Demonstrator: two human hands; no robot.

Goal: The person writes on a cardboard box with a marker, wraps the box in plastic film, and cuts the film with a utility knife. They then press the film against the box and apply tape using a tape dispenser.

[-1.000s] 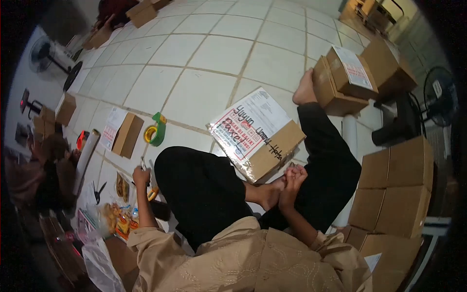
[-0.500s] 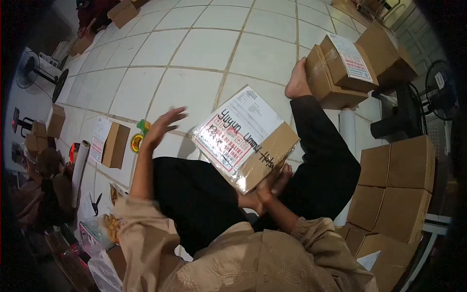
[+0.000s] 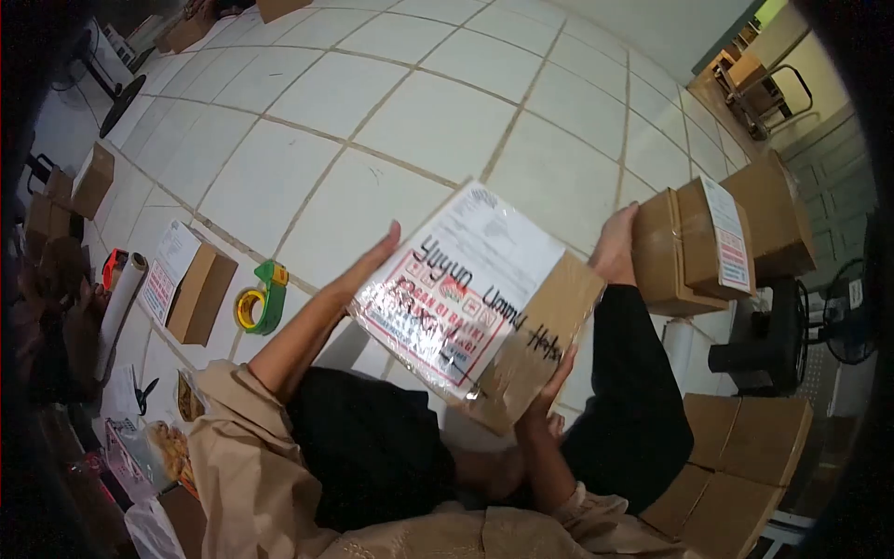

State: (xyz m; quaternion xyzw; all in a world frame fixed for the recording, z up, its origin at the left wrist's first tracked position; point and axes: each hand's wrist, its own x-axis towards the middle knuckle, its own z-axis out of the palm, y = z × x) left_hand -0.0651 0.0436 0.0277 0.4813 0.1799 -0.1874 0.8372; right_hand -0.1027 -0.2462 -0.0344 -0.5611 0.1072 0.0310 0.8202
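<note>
The labelled box (image 3: 480, 303) has risen — both hands (image 3: 369, 265) now hold its sides.

Free floor (image 3: 419, 107) beyond parcel (image 3: 477, 303) — stacked boxes (image 3: 659, 244) block right.

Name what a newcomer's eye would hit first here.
First, the plastic-wrapped parcel in mid-view, held between the left grip and right grip, with bold black handwriting across its top. Next, the green tape dispenser on the floor tiles to its left, near a smaller labelled box. Then the cardboard boxes clustered by the bare foot at the right.
</note>
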